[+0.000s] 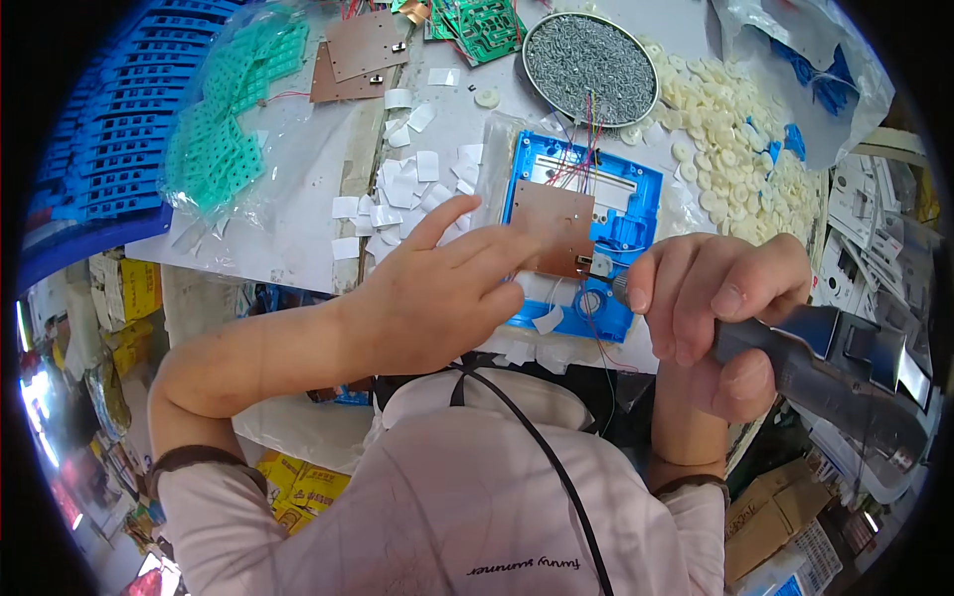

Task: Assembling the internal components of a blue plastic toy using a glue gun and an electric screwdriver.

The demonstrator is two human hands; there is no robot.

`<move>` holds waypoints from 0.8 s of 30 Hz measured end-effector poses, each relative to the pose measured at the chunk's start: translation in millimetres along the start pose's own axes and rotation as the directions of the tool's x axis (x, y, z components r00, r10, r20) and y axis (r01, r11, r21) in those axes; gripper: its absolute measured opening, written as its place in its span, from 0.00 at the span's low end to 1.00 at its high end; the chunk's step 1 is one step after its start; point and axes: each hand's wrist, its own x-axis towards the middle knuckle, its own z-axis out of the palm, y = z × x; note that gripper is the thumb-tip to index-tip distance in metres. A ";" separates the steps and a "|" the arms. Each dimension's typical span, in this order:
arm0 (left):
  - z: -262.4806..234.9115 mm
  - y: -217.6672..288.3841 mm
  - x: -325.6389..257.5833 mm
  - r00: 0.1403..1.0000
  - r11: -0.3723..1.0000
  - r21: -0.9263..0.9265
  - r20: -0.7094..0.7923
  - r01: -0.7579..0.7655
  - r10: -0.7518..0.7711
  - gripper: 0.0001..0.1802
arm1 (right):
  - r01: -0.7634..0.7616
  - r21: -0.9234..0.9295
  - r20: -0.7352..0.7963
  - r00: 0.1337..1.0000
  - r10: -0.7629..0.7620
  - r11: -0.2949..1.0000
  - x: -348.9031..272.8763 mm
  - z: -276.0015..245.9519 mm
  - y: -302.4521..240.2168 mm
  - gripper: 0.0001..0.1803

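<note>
A blue plastic housing [644, 194] lies on the table in front of me, with a brown circuit board [561, 214] set in it and thin coloured wires [581, 164] running from its top. My left hand [437, 283] is over the left edge of the board, fingers apart and partly blurred; I cannot tell whether the fingertips touch it. In my right hand [720, 298] is a dark electric screwdriver [805, 368], its bit pointing left at the board's lower right corner, beside a small switch [584, 262]. A white paper piece [548, 319] lies at the housing's lower edge.
A round tray of screws [525, 70] stands beyond the housing, beside a pile of cream plastic discs [730, 159]. White paper pieces [402, 184] lie left of the housing. Further left are green parts in a clear bag [224, 139], spare brown boards [363, 50] and stacked blue parts [99, 129].
</note>
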 end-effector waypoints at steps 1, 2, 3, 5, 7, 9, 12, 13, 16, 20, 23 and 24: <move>2.4 1.6 2.5 0.999 0.999 0.042 -0.016 0.030 -0.029 0.09 | -0.003 0.003 -0.003 1.000 0.003 1.000 0.4 0.0 0.5 0.20; 6.6 3.0 4.9 0.998 0.995 0.084 -0.032 0.059 -0.057 0.10 | -0.006 0.007 -0.004 1.000 0.006 1.000 1.4 -0.2 1.0 0.20; 10.0 4.1 6.4 0.995 0.988 0.123 -0.051 0.091 -0.086 0.10 | -0.011 0.011 0.001 1.000 0.011 1.000 1.9 -1.0 2.5 0.20; 9.4 5.7 9.2 0.999 0.980 0.194 -0.011 0.050 -0.049 0.11 | -0.015 0.018 0.017 1.000 0.014 1.000 3.5 -3.3 5.6 0.20; 7.6 4.7 12.7 1.000 0.977 0.212 0.013 0.016 -0.020 0.12 | -0.015 0.017 0.025 1.000 0.015 1.000 6.4 -5.3 5.6 0.21; 6.5 -0.6 16.2 1.000 0.982 0.189 0.020 -0.005 0.001 0.13 | -0.021 0.017 0.017 1.000 0.020 1.000 7.4 -4.6 5.3 0.21; 10.3 -6.8 19.2 1.000 0.993 0.113 0.014 -0.016 0.014 0.13 | -0.021 0.024 0.020 1.000 0.021 0.999 9.0 -1.0 8.2 0.21; 9.8 -9.9 19.7 1.000 0.998 0.062 -0.010 -0.007 0.008 0.12 | -0.018 0.025 0.024 1.000 0.018 1.000 9.6 -1.0 9.5 0.21; 4.3 -22.2 18.5 1.000 0.995 -0.098 -0.011 0.022 -0.023 0.10 | -0.006 0.024 0.023 1.000 0.005 1.000 8.6 -0.8 12.6 0.22; -9.3 -44.9 21.0 0.996 0.985 -0.170 0.081 -0.016 0.030 0.09 | -0.023 0.011 -0.029 0.999 0.023 1.000 7.8 5.7 11.9 0.21; -13.5 -55.5 20.3 0.986 0.982 -0.130 0.080 -0.136 0.147 0.10 | -0.080 -0.005 -0.094 0.992 0.079 0.997 5.9 13.5 10.1 0.21; -14.2 -57.0 20.4 0.979 0.977 -0.122 0.078 -0.177 0.187 0.10 | -0.095 -0.006 -0.094 0.991 0.094 0.995 5.5 14.5 9.9 0.21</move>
